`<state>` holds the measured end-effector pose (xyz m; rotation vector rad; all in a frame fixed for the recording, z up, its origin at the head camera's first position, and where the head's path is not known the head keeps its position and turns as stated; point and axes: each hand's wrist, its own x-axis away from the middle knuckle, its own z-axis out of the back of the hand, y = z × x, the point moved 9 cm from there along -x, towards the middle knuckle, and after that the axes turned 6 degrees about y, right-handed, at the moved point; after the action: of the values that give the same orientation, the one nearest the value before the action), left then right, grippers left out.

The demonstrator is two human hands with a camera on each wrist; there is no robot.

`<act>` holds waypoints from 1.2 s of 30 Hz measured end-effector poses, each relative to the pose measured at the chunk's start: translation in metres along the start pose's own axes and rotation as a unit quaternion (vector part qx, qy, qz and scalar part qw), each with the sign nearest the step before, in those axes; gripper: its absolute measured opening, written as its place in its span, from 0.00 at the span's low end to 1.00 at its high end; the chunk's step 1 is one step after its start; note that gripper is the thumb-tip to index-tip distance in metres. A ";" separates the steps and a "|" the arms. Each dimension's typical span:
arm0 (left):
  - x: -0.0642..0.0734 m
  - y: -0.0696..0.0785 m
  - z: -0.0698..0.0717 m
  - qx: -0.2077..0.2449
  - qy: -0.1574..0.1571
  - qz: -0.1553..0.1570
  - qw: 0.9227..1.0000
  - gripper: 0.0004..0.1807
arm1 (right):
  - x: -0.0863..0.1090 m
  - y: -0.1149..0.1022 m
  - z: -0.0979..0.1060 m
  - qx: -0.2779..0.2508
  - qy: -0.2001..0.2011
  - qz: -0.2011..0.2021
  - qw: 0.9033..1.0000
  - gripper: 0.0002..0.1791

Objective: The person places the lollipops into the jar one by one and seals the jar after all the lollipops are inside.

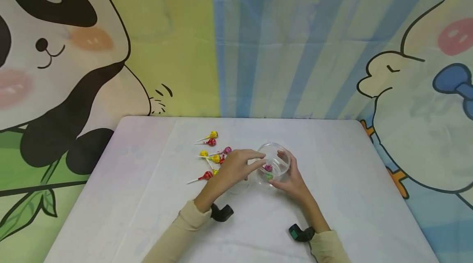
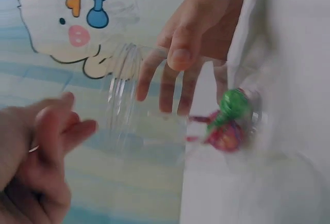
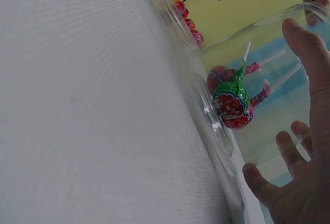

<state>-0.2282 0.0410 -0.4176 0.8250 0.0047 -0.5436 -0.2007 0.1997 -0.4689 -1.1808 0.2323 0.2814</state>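
A clear jar (image 1: 275, 162) stands upright on the white table, with a few lollipops in its bottom, among them a green-wrapped lollipop (image 3: 231, 100) and a pink-red lollipop (image 2: 227, 137). My right hand (image 1: 295, 181) grips the jar from its right side, thumb on the near side and fingers round the far side. At the jar's mouth is my left hand (image 1: 242, 166), its thumb and fingers pointing toward the rim. Nothing shows between the left fingers (image 2: 77, 131), which look blurred and loosely bent in the left wrist view.
Left of the jar lie several loose lollipops, including a red lollipop (image 1: 208, 175) and a yellow lollipop (image 1: 213, 134). A clear, flat round piece (image 1: 240, 188) lies partly under my left hand. A cartoon-printed curtain (image 1: 288, 41) hangs behind the table (image 1: 148, 205).
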 end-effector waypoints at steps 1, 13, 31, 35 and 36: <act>0.013 -0.008 0.006 0.041 0.003 0.008 0.999 0.17 | 0.001 0.001 0.000 -0.002 0.001 -0.002 1.000 0.56; 0.155 -0.135 0.079 -0.002 0.175 0.138 0.975 0.18 | 0.001 0.007 0.003 -0.008 -0.002 -0.030 1.000 0.56; 0.129 -0.168 0.076 -0.108 0.113 0.154 0.976 0.08 | 0.000 0.007 0.003 -0.007 -0.001 -0.041 0.999 0.56; 0.133 -0.173 0.077 -0.103 0.120 0.165 0.974 0.04 | 0.001 0.007 0.001 -0.013 -0.002 -0.046 0.999 0.57; 0.134 -0.174 0.078 -0.099 0.122 0.165 0.974 0.04 | 0.001 0.007 0.000 -0.015 -0.001 -0.046 0.999 0.56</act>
<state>-0.2085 -0.1705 -0.5140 0.6750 0.1434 -0.1225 -0.2019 0.2027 -0.4752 -1.2182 0.1723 0.2066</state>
